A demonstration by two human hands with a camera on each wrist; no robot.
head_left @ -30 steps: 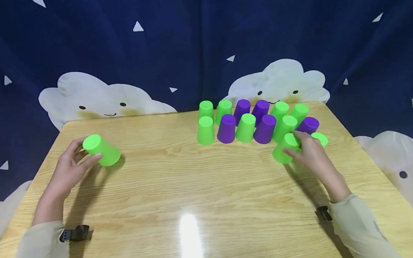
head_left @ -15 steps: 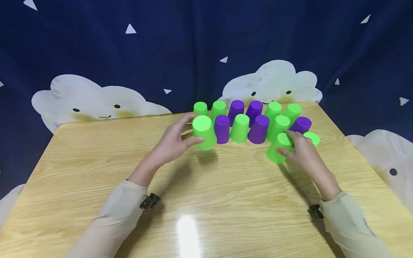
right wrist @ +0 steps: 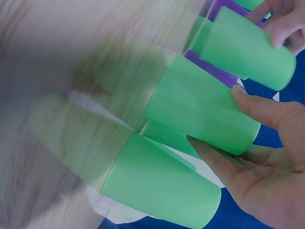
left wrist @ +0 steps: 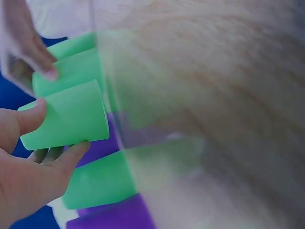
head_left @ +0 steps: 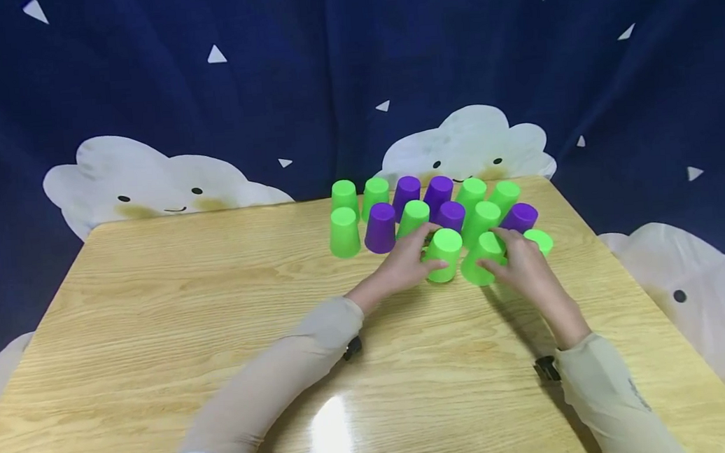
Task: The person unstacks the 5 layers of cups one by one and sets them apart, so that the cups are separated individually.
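Observation:
My left hand grips an upside-down green cup between thumb and fingers, in front of a purple cup. Just to its right, another upside-down green cup is in the grasp of my right hand. A narrow gap separates these two cups. In the right wrist view the right hand's cup has its wide rim down at the tabletop, thumb on one side and fingers on the other. Whether the left hand's cup touches the table, I cannot tell.
Behind the hands stand two rows of upside-down cups, several green and several purple. A green cup stands right of the right hand. The wooden table ends at a dark blue curtain.
My left hand has carried its green cup from the table's left side across to the right, beside the right hand's cup. The right hand keeps its hold in place; the view has shifted slightly.

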